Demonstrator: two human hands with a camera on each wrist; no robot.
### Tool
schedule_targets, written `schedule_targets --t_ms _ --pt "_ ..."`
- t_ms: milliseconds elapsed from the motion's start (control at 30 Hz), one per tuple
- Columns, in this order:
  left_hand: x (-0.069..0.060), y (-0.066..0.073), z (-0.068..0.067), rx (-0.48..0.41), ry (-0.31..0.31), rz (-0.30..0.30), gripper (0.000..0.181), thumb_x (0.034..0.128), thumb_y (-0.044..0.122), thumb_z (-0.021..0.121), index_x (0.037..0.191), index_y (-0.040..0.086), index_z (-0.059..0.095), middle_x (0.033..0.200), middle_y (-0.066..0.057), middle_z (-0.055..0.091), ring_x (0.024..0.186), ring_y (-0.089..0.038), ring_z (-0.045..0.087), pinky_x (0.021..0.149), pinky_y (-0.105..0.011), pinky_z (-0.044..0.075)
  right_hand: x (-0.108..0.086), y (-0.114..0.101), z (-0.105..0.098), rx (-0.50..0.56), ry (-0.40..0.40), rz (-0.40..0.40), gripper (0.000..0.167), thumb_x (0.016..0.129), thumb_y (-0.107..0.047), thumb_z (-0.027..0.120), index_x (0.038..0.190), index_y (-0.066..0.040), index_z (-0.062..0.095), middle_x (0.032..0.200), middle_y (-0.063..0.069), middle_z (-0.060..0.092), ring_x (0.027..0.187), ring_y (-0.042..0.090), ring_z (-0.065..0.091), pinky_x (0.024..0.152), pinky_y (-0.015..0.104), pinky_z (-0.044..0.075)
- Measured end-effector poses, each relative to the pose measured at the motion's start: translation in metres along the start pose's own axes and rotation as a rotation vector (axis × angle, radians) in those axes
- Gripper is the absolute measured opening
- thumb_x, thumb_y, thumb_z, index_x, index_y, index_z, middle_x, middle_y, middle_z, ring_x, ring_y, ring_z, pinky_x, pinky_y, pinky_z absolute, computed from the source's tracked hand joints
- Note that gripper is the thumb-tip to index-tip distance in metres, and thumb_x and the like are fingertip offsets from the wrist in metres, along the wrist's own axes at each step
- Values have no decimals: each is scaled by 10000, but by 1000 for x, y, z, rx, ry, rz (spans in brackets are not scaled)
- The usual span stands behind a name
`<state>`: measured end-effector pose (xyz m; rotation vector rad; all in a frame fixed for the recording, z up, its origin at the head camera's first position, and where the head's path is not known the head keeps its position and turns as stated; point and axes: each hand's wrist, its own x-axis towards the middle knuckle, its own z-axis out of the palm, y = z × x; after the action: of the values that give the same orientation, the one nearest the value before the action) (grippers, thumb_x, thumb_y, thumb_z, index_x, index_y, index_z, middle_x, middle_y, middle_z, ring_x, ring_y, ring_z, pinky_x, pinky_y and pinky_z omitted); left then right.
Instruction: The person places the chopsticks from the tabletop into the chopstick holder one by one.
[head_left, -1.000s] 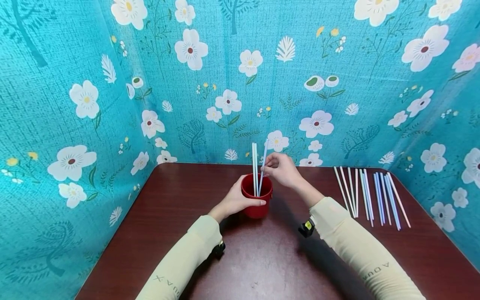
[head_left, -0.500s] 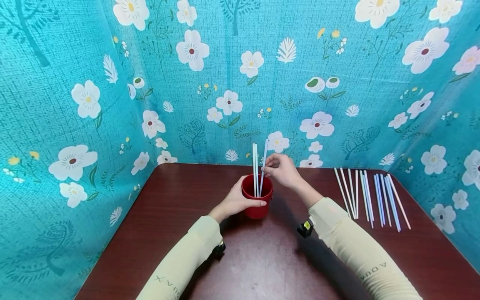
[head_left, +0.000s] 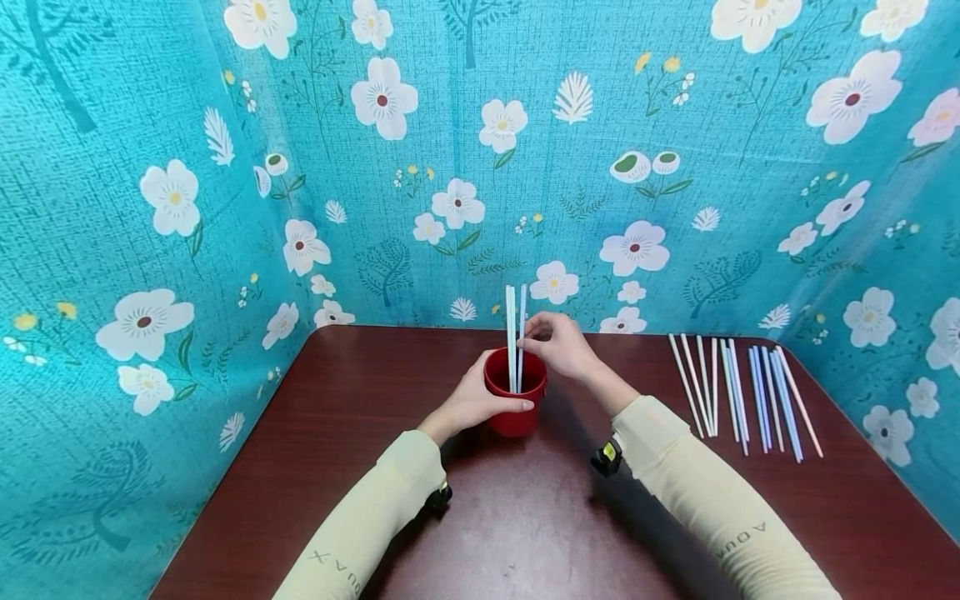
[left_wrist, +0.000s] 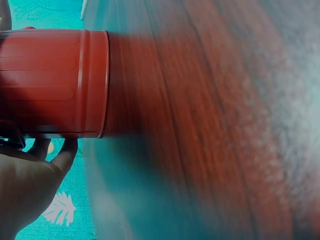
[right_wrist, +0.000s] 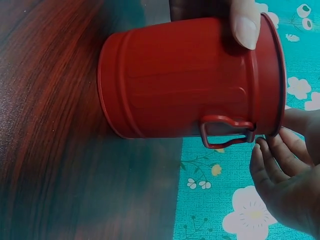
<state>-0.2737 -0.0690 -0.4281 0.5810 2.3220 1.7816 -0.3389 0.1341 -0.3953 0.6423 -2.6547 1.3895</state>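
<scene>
A red metal bucket (head_left: 513, 422) with a small side handle (right_wrist: 212, 131) stands upright on the table. My left hand (head_left: 469, 402) grips it from the left, its thumb (right_wrist: 246, 31) lying across the front below the rim. A pair of pale straws (head_left: 511, 325) stands close together inside. Beside them, a light blue straw (head_left: 522, 310) reaches into the bucket, almost upright. My right hand (head_left: 564, 345) pinches this straw just above the rim. In the right wrist view, the right hand's fingers (right_wrist: 285, 157) are bent near the bucket mouth; the straws are hidden there.
Several loose straws (head_left: 712, 387) in white, blue and pink lie in a rough row on the table's right side. The dark red-brown wooden table (head_left: 360, 383) meets a turquoise flowered cloth (head_left: 420, 275) behind it.
The light blue straw has tilted from leaning right to nearly upright, closer to the pale pair. My right hand has shifted slightly left and down with it. The left hand and bucket stay put.
</scene>
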Motion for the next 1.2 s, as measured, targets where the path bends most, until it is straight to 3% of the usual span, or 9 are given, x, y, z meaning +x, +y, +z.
schedule_targets --t_ms 233,500,733,1000,1200 --pt "1 0 1 -4 0 1 852 802 171 880 1494 102 386 1440 -95 539 1299 -285 516 940 -445 565 1 2 2 6 -10 12 184 962 -105 710 1079 33 673 954 105 719 886 246 668 825 407 571" --pt "19 -37 4 16 21 17 895 786 253 902 1511 219 379 1447 2 538 1310 -233 509 936 -439 568 0 1 2 10 -33 12 152 969 -91 696 1090 -6 659 978 114 707 901 250 659 834 408 563" --pt "18 -38 4 19 33 27 848 774 306 908 1462 264 416 1386 66 561 1258 -180 532 924 -414 572 -2 3 -3 0 -34 25 225 972 -171 708 1137 -25 664 1021 101 717 963 250 675 869 435 559" --pt "17 -38 4 5 32 30 849 759 292 915 1450 270 422 1385 69 564 1258 -186 534 923 -410 571 -5 10 -23 -53 7 24 233 964 -285 726 1099 -103 675 1013 68 733 945 230 680 803 420 541" --pt "17 -37 4 13 38 14 850 748 306 921 1441 288 431 1370 90 568 1252 -171 533 908 -407 576 -9 19 -42 -126 41 41 248 964 -262 722 1101 -64 660 1015 103 726 942 258 674 811 429 536"
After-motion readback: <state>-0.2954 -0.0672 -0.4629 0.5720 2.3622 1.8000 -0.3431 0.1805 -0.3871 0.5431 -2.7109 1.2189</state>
